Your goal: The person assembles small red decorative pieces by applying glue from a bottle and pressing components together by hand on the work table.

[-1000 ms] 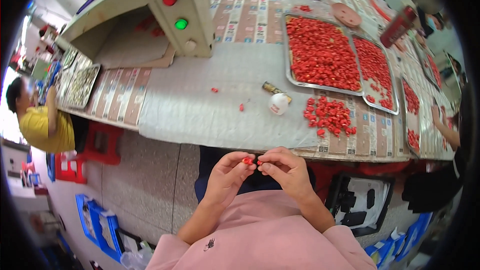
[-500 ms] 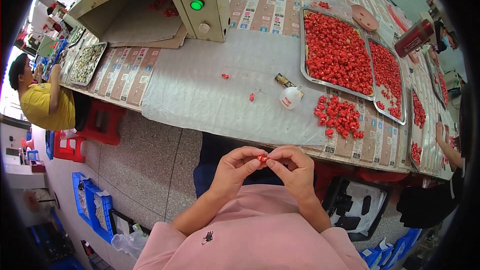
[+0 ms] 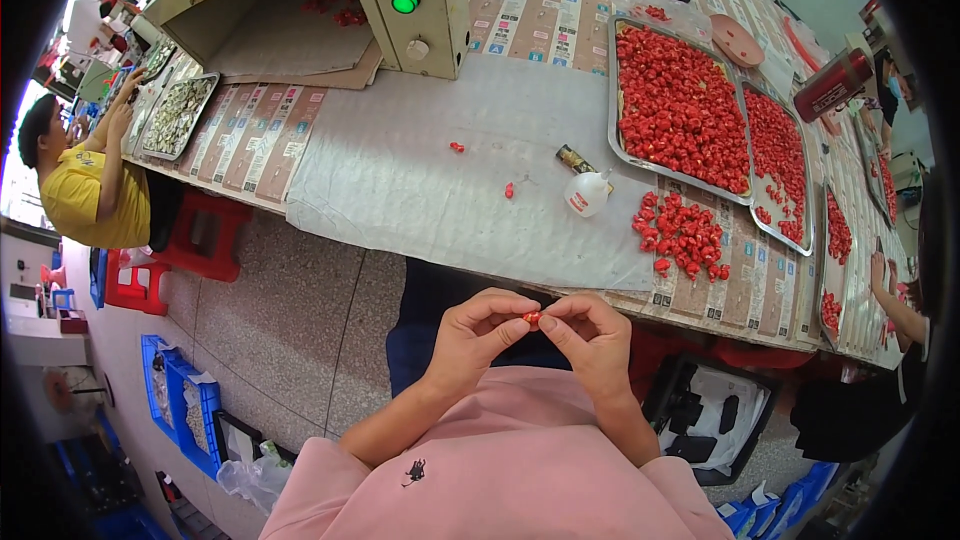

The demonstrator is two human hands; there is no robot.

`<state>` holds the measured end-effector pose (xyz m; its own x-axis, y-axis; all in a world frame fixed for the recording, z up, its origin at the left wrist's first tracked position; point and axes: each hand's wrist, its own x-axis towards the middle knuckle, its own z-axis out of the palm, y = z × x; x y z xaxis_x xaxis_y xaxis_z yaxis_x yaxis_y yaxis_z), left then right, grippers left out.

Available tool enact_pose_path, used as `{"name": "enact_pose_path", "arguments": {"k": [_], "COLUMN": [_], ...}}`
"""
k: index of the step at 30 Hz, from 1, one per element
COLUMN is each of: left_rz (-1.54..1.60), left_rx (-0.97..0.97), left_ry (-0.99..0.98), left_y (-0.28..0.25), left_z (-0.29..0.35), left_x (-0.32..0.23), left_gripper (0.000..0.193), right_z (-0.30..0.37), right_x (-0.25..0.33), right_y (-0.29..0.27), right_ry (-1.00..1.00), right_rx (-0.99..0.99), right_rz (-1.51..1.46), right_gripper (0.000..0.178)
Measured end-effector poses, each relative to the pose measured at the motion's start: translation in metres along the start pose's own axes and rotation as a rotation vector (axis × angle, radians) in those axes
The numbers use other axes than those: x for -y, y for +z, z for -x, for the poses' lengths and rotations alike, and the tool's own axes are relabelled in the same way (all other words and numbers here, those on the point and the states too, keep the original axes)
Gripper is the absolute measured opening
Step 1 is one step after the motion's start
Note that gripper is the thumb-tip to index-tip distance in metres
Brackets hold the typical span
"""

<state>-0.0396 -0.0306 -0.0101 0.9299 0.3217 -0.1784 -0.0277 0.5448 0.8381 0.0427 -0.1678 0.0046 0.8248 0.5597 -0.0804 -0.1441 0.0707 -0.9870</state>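
Note:
A small red piece (image 3: 531, 318) is pinched between the fingertips of my left hand (image 3: 475, 335) and my right hand (image 3: 592, 340), held in front of my chest below the table's near edge. On the table ahead lies a loose heap of similar red pieces (image 3: 683, 235). Beyond it stands a metal tray (image 3: 612, 100) filled with red pieces, and a second tray (image 3: 762, 220) to its right is partly filled. A small white bottle (image 3: 586, 194) lies beside the heap. Two stray red pieces (image 3: 509, 190) rest on the grey cloth (image 3: 420, 180).
A beige control box (image 3: 420, 0) with red and green lights stands at the table's back. A person in a yellow shirt (image 3: 85, 200) works at far left by a tray (image 3: 178, 116) of pale parts. Another person's hand (image 3: 880, 270) shows at right. Blue crates (image 3: 185, 405) and red stools (image 3: 200, 240) stand on the floor.
My two hands came together; the red piece held apart a second ago is now pinched between both sets of fingertips. The view tilted slightly, so the table sits a little farther right.

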Motion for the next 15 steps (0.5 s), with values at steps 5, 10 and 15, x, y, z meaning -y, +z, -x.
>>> {"name": "enact_pose_path", "arguments": {"k": [5,10,15], "left_rz": [-0.083,-0.204,-0.047], "left_rx": [0.002,0.007,-0.023], "left_ry": [0.037,0.108,-0.027], "left_y": [-0.003,-0.005,-0.003], "left_z": [0.001,0.000,0.000], "left_x": [0.003,0.009,0.011], "left_gripper": [0.018,0.018,0.019], "right_z": [0.000,0.002,0.003], "right_x": [0.002,-0.004,-0.005], "right_y": [0.001,0.001,0.002], "right_ry": [0.019,0.041,-0.062], "right_rx": [0.021,0.001,-0.023], "right_rz": [-0.074,-0.080,0.062], "right_gripper": [0.012,0.011,0.010]}}
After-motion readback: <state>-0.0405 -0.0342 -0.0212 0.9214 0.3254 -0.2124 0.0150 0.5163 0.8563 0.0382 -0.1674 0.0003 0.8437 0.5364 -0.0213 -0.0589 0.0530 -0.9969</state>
